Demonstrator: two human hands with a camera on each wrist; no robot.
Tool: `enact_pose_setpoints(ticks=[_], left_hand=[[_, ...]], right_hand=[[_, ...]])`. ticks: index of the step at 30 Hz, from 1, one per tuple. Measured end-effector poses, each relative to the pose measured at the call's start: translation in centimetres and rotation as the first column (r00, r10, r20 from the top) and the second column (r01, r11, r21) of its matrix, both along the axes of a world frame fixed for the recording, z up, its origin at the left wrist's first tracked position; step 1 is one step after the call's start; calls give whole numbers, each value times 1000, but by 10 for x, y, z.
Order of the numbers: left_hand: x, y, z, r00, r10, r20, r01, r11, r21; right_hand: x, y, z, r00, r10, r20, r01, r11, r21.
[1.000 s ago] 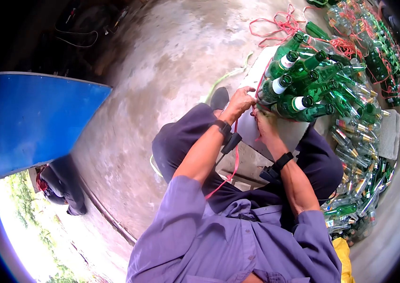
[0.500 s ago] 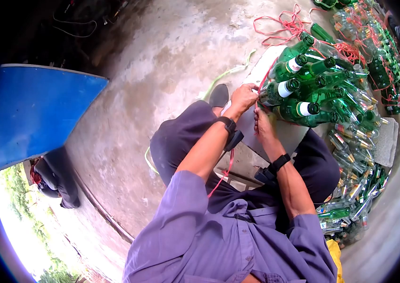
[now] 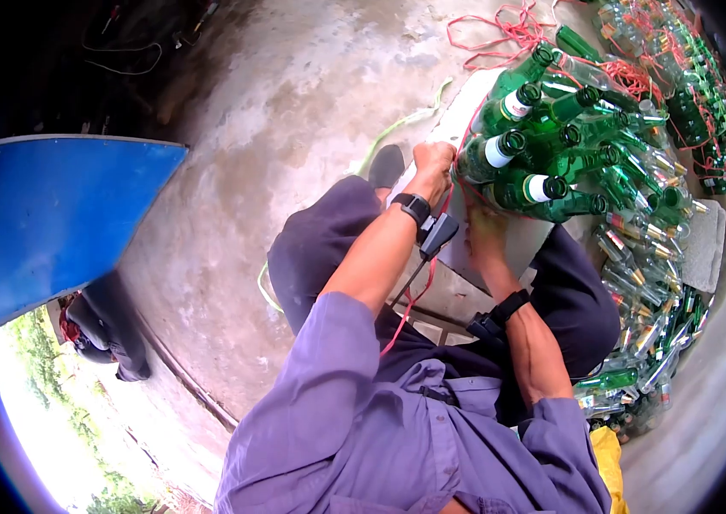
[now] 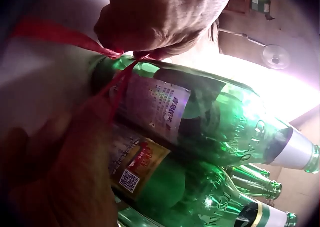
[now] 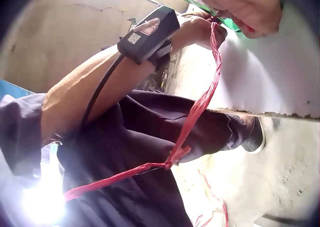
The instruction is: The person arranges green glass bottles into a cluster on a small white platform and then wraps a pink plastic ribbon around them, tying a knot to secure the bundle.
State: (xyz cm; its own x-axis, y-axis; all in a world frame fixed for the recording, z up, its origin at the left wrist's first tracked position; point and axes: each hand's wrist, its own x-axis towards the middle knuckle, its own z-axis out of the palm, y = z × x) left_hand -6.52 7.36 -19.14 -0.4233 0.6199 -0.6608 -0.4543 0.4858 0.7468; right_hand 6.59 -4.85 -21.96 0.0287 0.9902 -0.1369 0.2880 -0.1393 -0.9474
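Note:
Green bottles (image 3: 543,128) stand bunched on a white block (image 3: 462,116), with red string (image 3: 471,133) round them. My left hand (image 3: 434,167) grips the string beside the bottles' left side. In the left wrist view, its fingers pinch the red string (image 4: 82,38) where strands cross against a labelled bottle (image 4: 150,104). My right hand (image 3: 487,236) is low at the near side of the bunch, fingertips partly hidden; the left wrist view has a strand running down to it (image 4: 65,172). In the right wrist view, a thick red strand (image 5: 202,97) hangs from the left hand.
Many loose bottles (image 3: 637,291) are heaped at the right, with string-bound bottles (image 3: 697,120) behind. Loose red string (image 3: 508,38) lies on the floor beyond the block. A blue panel (image 3: 71,214) stands at the left, and a grey slab (image 3: 704,248) at the right.
My left hand has drawn a little left, away from the bottles, and its fingers are more curled. My right hand has shifted under the near bottles, where it shows less clearly.

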Motion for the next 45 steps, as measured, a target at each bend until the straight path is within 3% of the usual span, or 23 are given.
enact_pose_setpoints(ticks=[1, 2, 3, 4, 7, 9, 10, 12, 16, 18, 22, 24, 25, 27, 28, 30, 31, 33, 34, 36, 39, 42, 45], left_hand=[[-1, -1, -2, 1000, -21, -1, 21, 1000, -3], [-1, 2, 0, 999, -38, -1, 38, 999, 3], [2, 2, 10, 1000, 11, -12, -12, 999, -43], [3, 4, -5, 1000, 23, -7, -22, 999, 36], [5, 5, -10, 999, 41, -16, -41, 999, -4], [7, 2, -9, 987, 159, 1, -158, 986, 49], [6, 0, -16, 989, 149, 4, -150, 988, 49], [3, 2, -30, 986, 145, 83, -146, 989, 9], [15, 6, -25, 945, 317, 82, -320, 947, 28], [16, 7, -13, 949, 292, 116, -296, 955, 23], [18, 6, -5, 929, 367, 56, -365, 930, -40], [14, 1, -5, 962, 260, 80, -256, 965, -58], [13, 0, -1, 963, 265, 54, -265, 964, -13], [9, -4, 8, 970, 238, 46, -234, 969, -76], [8, -6, 9, 975, 215, 49, -207, 969, -133], [6, -5, 5, 978, 205, 42, -198, 971, -135], [6, -5, 9, 979, 197, 56, -188, 973, -136], [5, -8, 15, 983, 169, 67, -158, 978, -139], [4, -10, 12, 984, 167, 66, -156, 977, -148], [3, -8, 8, 984, 155, 88, -147, 985, -93], [5, -8, 12, 989, 142, 53, -136, 986, -96], [6, -13, 20, 990, 134, 29, -132, 988, -80], [6, -11, 14, 987, 157, 44, -153, 985, -78]], right_hand=[[-2, -3, 18, 1000, -7, -3, 7, 1000, -8], [-8, 1, 59, 985, -146, -91, 115, 952, -285], [-11, 8, 84, 944, -297, -142, 179, 826, -534], [-10, 10, 81, 943, -295, -152, 178, 835, -521], [-8, 6, 64, 983, -180, -43, 151, 913, -378], [-9, 3, 58, 991, -134, -25, 124, 961, -247], [-10, 1, 55, 989, -143, -22, 133, 960, -246], [-15, 0, 52, 992, -126, 9, 126, 989, -80], [-13, 0, 51, 992, -98, 74, 101, 994, -45], [-10, 1, 47, 983, -24, 183, -6, 987, 161], [-12, 0, 49, 990, -121, 72, 117, 992, 53], [-10, 0, 35, 900, -42, 433, -115, 937, 331], [-9, 1, 39, 902, -44, 430, -111, 938, 327], [-5, 5, 47, 988, -66, 138, 66, 998, 7], [0, 5, 50, 988, -72, 137, 73, 997, 0], [11, 6, 54, 971, 95, 218, -105, 994, 33], [11, 7, 59, 972, 91, 219, -100, 995, 27], [6, 7, 69, 983, 4, 183, -65, 942, 329], [4, 2, 62, 983, 4, 184, -64, 945, 320], [0, -6, 49, 953, 65, 296, -106, 987, 124], [-4, -7, 49, 915, 138, 380, -188, 977, 98], [23, 14, 40, 888, 180, 423, -289, 934, 209], [22, 14, 65, 865, 142, 482, -281, 932, 229]])
